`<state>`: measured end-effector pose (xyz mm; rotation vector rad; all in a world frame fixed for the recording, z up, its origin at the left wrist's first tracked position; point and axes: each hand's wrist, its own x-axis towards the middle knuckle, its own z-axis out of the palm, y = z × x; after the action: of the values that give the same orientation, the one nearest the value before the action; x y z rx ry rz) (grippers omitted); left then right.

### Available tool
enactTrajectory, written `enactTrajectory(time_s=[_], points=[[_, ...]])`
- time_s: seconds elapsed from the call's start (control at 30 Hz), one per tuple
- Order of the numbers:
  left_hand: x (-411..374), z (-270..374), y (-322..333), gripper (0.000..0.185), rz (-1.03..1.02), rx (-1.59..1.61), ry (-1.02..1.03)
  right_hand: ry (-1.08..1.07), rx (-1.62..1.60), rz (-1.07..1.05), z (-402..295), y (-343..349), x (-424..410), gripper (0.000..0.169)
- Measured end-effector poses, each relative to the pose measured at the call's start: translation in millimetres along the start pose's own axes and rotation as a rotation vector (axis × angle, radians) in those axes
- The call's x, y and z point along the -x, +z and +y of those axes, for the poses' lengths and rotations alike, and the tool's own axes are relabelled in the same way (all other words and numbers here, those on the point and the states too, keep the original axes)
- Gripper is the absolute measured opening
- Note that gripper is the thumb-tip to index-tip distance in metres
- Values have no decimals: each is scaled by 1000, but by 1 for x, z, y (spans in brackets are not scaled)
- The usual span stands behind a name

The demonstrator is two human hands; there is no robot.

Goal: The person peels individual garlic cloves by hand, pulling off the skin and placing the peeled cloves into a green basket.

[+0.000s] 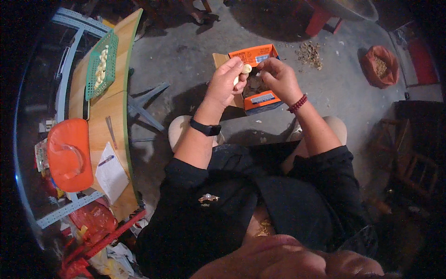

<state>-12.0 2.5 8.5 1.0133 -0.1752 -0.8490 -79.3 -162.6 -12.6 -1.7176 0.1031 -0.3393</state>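
My left hand [228, 80] holds a small pale, rounded piece [246, 68] between thumb and fingers, with another pale piece [236, 80] against the palm. It looks like peeled bulb or root food, but the exact kind cannot be told. To its right, my right hand [280, 78] has thumb and index finger bent close together, with a tiny whitish bit at the fingertips. Both hands are above an open orange cardboard box [259, 101] on the floor, which holds dark brown scraps [253, 85].
At the left, a wooden table [120, 83] bears a green plastic basket [111, 69] of pale pieces, a notebook [113, 178] and a pen. An orange stool seat [69, 155] is beside it. Husk-like scraps [309, 55] and a red sack [369, 71] are on the floor.
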Motion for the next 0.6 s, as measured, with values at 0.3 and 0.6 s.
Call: enactTrajectory(time_s=[0.3, 0.6], points=[[-9, -3, -15, 18, -249, 584, -235, -39, 354, 22, -3, -6, 1, 9], [-7, -7, -6, 19, -27, 228, -73, -62, 80, 50, -4, -2, 2, 16]])
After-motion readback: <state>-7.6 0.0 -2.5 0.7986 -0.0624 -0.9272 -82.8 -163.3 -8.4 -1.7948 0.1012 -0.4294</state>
